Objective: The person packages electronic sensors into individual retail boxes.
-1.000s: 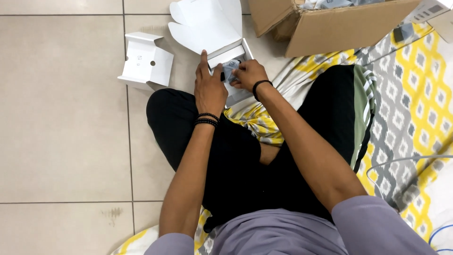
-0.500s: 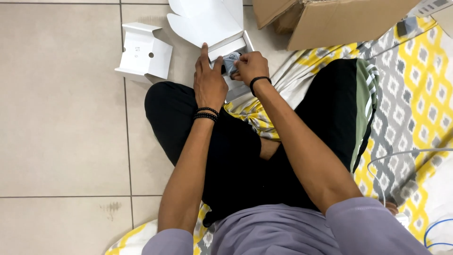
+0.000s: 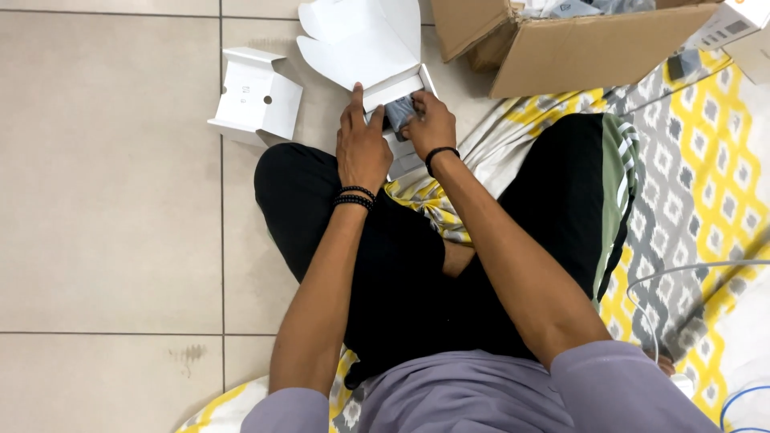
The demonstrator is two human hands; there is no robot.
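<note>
I sit cross-legged on the floor with an open white cardboard box [image 3: 365, 40] in front of my knees, its lid flaps folded back. My left hand [image 3: 362, 144] rests on the box's near edge, index finger stretched along it. My right hand [image 3: 431, 124] grips a small grey-blue wrapped item [image 3: 399, 112] at the box's opening. The item is mostly hidden by my fingers. Both wrists wear dark bracelets.
A white folded cardboard insert [image 3: 257, 96] lies on the tiles to the left. A brown cardboard box [image 3: 577, 44] stands at the top right. A yellow and grey patterned mat [image 3: 698, 184] lies under me, with a white cable [image 3: 682, 273] at the right.
Both hands stay at the white box with the grey item; the fingers have shifted slightly. The view has moved a little, so everything sits slightly lower in frame.
</note>
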